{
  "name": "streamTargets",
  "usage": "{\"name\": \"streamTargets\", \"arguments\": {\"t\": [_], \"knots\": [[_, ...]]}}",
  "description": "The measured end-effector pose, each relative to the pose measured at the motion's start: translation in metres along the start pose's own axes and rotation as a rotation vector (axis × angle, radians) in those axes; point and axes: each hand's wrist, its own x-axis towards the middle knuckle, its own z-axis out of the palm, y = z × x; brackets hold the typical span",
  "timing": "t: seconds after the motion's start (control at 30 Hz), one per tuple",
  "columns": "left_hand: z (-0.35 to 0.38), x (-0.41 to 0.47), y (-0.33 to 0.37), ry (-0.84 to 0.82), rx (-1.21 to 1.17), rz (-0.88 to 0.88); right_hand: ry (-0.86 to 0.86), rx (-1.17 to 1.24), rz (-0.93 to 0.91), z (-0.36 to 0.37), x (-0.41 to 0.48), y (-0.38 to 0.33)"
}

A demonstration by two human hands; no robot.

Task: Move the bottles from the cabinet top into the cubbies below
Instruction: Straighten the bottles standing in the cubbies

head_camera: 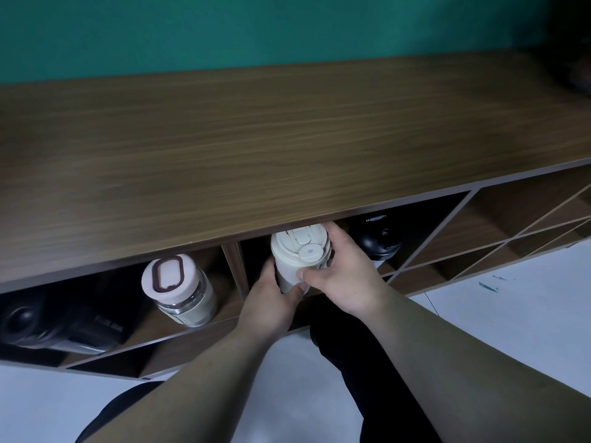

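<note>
Cabinet top (287, 129): bare brown wood grain ran across the view, with a teal wall behind it.
Left cubby (220, 302): it held 1 clear glass bottle (180, 289) with a pale pink lid and a brown ring handle, standing upright; beside it, further left, lay dark objects (57, 321) too blurred to name.
Middle cubby (425, 219): it held the cream bottle (295, 254) at its front left and 1 black bottle (377, 239) toward the right, well inside the shadow.
Right cubbies (499, 231): diagonal dividers crossed them; I could not tell whether anything sat inside.
Cream bottle: off-white body, matching flip lid with a round button on top, upright, just under the front edge of the cabinet top.
Left hand (271, 302): clamped on the lower left side of the cream bottle, thumb across its front.
Right hand (345, 273): wrapped around the right side of the same bottle, thumb pressed on its front.
</note>
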Motion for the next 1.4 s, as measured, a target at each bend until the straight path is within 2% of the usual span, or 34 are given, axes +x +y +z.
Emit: {"name": "streamTargets", "arguments": {"t": [0.33,0.5,0.6,0.67,0.73,0.83,0.93,1.03,1.13,1.23,1.4], "knots": [[0.000,0.001,-0.002,-0.012,0.018,0.002,-0.003,-0.020,0.007,-0.002,-0.002,0.001],[-0.004,-0.004,0.000,-0.033,0.036,-0.037,0.022,-0.116,0.019,-0.008,-0.012,-0.020],[-0.013,-0.014,-0.006,-0.160,0.105,-0.098,0.150,-0.229,-0.040,-0.008,-0.034,-0.035],[-0.024,-0.025,-0.012,-0.288,0.206,-0.118,0.206,-0.213,-0.098,-0.002,-0.058,-0.045],[-0.040,-0.034,-0.022,-0.383,0.320,-0.100,0.110,-0.142,-0.138,0.008,-0.082,-0.058],[-0.074,-0.050,-0.036,-0.479,0.479,-0.045,-0.146,-0.156,-0.166,0.038,-0.099,-0.068],[-0.113,-0.066,-0.049,-0.409,0.426,-0.069,-0.294,-0.201,-0.107,0.074,-0.092,-0.069],[-0.142,-0.067,-0.068,-0.232,0.309,-0.167,-0.369,-0.285,-0.101,0.106,-0.081,-0.073],[-0.160,-0.062,-0.083,-0.083,0.267,-0.134,-0.309,-0.320,-0.105,0.129,-0.068,-0.086],[-0.167,-0.055,-0.089,0.048,0.324,-0.295,-0.200,-0.279,-0.041,0.142,-0.051,-0.095],[-0.166,-0.039,-0.090,0.060,0.202,-0.218,-0.140,-0.207,0.055,0.156,-0.026,-0.099]]}}
